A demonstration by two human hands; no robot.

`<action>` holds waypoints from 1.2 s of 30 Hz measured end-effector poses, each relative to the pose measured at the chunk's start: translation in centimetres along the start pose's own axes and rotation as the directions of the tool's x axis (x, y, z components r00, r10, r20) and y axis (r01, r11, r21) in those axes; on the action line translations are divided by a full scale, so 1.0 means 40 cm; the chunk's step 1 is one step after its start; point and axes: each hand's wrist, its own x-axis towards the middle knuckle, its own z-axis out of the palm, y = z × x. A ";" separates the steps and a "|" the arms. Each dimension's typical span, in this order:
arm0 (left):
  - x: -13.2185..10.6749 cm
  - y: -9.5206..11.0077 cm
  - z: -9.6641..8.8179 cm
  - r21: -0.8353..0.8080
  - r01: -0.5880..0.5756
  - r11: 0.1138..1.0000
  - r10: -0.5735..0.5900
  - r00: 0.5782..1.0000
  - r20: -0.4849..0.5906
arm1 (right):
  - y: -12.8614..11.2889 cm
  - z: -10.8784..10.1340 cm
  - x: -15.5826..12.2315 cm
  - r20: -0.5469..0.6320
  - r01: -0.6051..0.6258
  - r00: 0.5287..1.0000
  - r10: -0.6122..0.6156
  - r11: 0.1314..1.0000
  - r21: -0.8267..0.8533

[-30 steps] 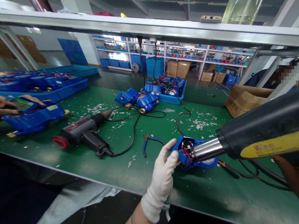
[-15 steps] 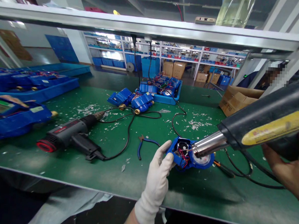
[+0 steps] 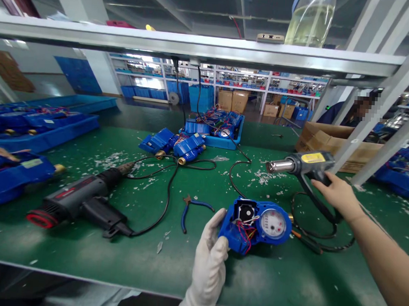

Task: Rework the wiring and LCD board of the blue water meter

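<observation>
My left hand [image 3: 208,265], in a white glove, grips the left end of a blue water meter [image 3: 259,234] above the bench. The meter's round dial [image 3: 272,222] faces up, and beside it an open compartment shows red and yellow wires. My bare right hand [image 3: 339,194] is closed on the handle of a heat gun [image 3: 308,162]. That gun's metal nozzle points left, beyond the meter and apart from it. Blue-handled cutting pliers [image 3: 186,216] lie spread on the bench, left of the meter. A second heat gun [image 3: 82,197] lies further left.
Two blue meters [image 3: 190,147] sit before a blue tray [image 3: 222,142] of wired meters. Black cables cross the green bench [image 3: 133,263]. A carton [image 3: 328,146] stands at right. Another person's hand [image 3: 0,151] touches a meter at left. A shelf beam [image 3: 196,47] spans above.
My right hand has moved the heat gun away from the meter, forward and lower over the bench. The meter stays in my left hand, its dial now uncovered. The view has shifted slightly.
</observation>
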 end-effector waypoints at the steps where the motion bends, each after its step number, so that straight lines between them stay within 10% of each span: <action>1: -0.002 -0.006 -0.004 -0.016 -0.005 1.000 0.005 1.000 0.003 | -0.002 0.035 0.015 0.051 -0.034 0.998 0.034 0.999 -0.004; 10: -0.015 -0.040 -0.026 -0.055 -0.012 0.998 0.016 0.997 0.078 | -0.019 0.183 0.044 0.305 -0.090 0.949 0.079 0.996 0.023; 16: -0.030 -0.033 -0.015 -0.033 -0.003 0.999 0.005 0.998 0.059 | -0.171 0.015 -0.146 0.138 0.133 0.970 -0.200 0.913 0.387; 20: -0.036 -0.026 -0.013 0.021 0.008 1.000 -0.009 0.999 0.034 | -0.329 -0.082 -0.373 0.202 0.249 0.834 -0.513 0.678 0.692; 24: -0.034 -0.023 -0.018 0.061 -0.001 0.998 -0.002 0.998 0.057 | -0.411 -0.083 -0.456 0.340 -0.042 0.765 -0.547 0.484 0.874; 36: -0.006 0.028 -0.003 0.130 0.060 0.990 -0.085 0.977 0.194 | -0.432 -0.083 -0.444 0.590 -0.497 0.724 -0.357 0.324 0.805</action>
